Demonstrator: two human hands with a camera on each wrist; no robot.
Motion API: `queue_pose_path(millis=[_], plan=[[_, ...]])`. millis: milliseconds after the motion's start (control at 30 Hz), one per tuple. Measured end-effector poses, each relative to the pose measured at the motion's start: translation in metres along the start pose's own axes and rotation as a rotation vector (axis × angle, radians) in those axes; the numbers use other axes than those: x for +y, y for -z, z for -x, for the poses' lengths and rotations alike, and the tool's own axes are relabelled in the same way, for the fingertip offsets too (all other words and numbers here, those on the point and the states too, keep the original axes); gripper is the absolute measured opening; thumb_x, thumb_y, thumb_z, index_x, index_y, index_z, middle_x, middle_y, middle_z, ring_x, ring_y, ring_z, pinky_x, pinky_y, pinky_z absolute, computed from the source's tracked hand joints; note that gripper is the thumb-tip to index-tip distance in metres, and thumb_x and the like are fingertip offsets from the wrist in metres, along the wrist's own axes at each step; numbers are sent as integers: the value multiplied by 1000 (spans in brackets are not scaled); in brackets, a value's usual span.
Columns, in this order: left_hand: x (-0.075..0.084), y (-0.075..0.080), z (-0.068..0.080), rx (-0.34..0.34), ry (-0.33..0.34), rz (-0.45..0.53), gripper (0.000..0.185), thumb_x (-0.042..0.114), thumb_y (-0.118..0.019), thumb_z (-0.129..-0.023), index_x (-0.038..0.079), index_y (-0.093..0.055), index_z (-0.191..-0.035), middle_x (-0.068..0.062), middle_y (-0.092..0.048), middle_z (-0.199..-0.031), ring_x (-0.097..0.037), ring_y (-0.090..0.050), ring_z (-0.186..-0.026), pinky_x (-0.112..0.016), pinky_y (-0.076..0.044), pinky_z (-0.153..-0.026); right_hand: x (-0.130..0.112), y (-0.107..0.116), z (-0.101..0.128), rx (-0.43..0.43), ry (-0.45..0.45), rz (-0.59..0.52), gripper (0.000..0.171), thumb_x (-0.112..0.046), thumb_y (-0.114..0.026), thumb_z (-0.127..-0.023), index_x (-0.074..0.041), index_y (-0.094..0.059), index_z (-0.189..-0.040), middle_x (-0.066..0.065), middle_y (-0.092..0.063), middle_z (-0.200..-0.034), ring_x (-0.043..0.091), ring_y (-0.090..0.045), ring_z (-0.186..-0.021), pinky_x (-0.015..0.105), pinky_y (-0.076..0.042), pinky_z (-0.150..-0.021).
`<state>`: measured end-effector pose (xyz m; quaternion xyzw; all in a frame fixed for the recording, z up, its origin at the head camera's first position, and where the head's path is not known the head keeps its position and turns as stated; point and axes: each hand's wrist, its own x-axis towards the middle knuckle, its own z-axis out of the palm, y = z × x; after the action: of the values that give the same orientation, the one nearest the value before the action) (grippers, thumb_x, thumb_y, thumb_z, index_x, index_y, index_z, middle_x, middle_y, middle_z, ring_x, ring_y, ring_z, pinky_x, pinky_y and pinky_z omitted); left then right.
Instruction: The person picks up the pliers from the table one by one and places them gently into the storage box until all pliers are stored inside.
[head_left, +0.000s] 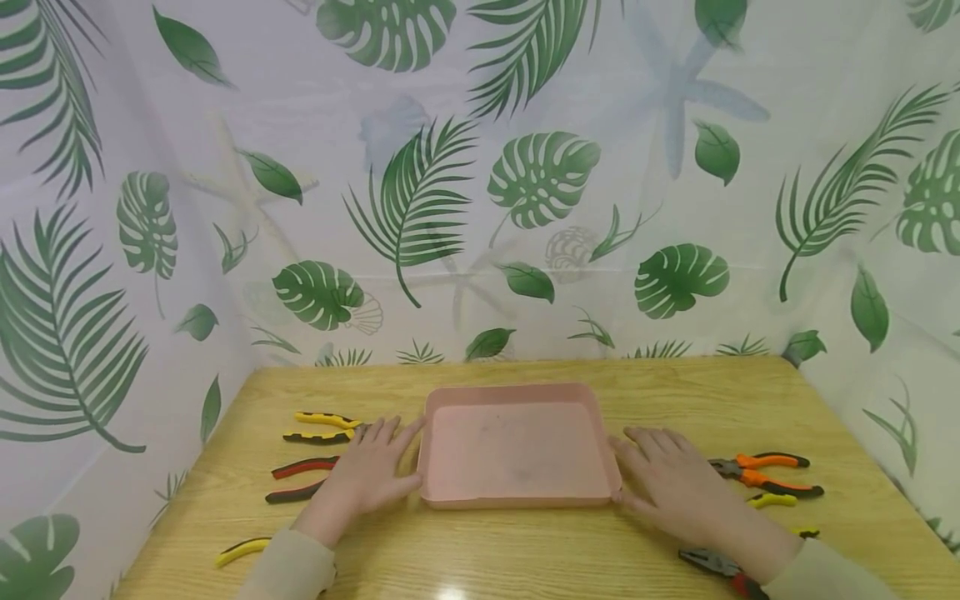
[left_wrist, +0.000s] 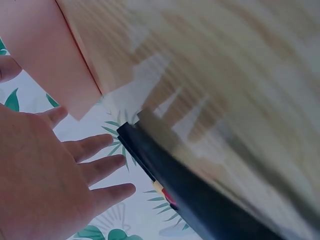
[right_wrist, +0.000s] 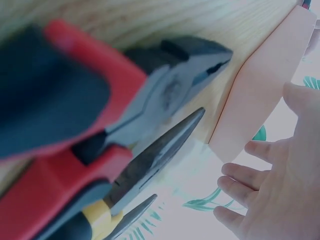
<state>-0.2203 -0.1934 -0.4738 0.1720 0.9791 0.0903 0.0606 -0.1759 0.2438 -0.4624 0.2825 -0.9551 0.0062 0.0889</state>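
A shallow pink tray (head_left: 517,450) lies on the wooden table, and nothing lies inside it. At its left side my left hand (head_left: 371,471) spreads its fingers, the thumb and index finger by the wall. My right hand (head_left: 667,479) is at the right side, with fingertips touching or very near the wall; exact contact cannot be told. Fingers of both hands look extended in the wrist views, beside the tray wall (left_wrist: 55,55). Near the left hand lie yellow-and-black pliers (head_left: 322,433) and red-and-black handles (head_left: 303,479). Orange-and-black pliers (head_left: 776,475) lie beyond the right hand.
Red-handled pliers (head_left: 712,562) lie under the right forearm, and a yellow handle (head_left: 772,500) shows beside it. Another yellow handle (head_left: 242,550) pokes out by the left sleeve. A leaf-patterned cloth (head_left: 480,208) hangs behind the table (head_left: 450,550) and along both sides.
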Motion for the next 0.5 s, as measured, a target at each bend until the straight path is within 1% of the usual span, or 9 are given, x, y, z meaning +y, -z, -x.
queue_pose_path(millis=[333, 500], plan=[[2, 4, 7, -2, -10, 17, 78, 48, -58, -98, 22, -32, -168, -21, -36, -170, -52, -32, -157, -72, -23, -125, -3, 0, 2, 15, 5, 12, 63, -52, -68, -100, -11, -59, -147, 19, -61, -145, 40, -59, -132, 63, -45, -111], [2, 3, 10, -4, -14, 3, 77, 48, -57, -99, 22, -33, -167, -21, -38, -169, -51, -34, -156, -71, -23, -125, -3, -2, 4, 10, 1, 11, 64, -53, -70, -99, -12, -61, -147, 19, -61, -146, 40, -60, -132, 63, -45, -111]])
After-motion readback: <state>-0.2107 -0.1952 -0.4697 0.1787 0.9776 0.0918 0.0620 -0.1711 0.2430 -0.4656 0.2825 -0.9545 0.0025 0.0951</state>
